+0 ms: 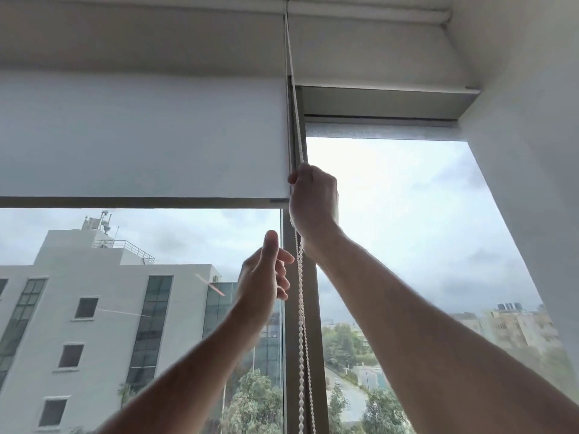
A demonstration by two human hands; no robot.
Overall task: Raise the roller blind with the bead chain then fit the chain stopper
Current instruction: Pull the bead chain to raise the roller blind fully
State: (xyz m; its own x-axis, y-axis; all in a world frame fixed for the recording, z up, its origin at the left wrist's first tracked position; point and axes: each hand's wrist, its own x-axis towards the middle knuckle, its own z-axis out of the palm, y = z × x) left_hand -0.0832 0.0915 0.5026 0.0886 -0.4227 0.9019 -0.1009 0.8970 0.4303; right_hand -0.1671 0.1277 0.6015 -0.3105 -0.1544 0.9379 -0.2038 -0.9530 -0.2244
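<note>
A white bead chain [301, 324] hangs in a double strand down the grey window mullion [315, 308], running up to the roller at the top. My right hand [313, 208] grips the chain high up, fingers curled round it. My left hand [264, 272] is lower and just left of the chain, thumb up and fingers loosely bent, holding nothing. The right roller blind [382, 130] is raised nearly to the top. The left roller blind [144, 136] hangs lower, its bottom bar [141, 202] about mid-window. No chain stopper shows.
A white wall [532, 151] closes in on the right. The blind cassette and ceiling recess [360, 32] are overhead. Through the glass I see a white building [94, 292], trees and a road far below.
</note>
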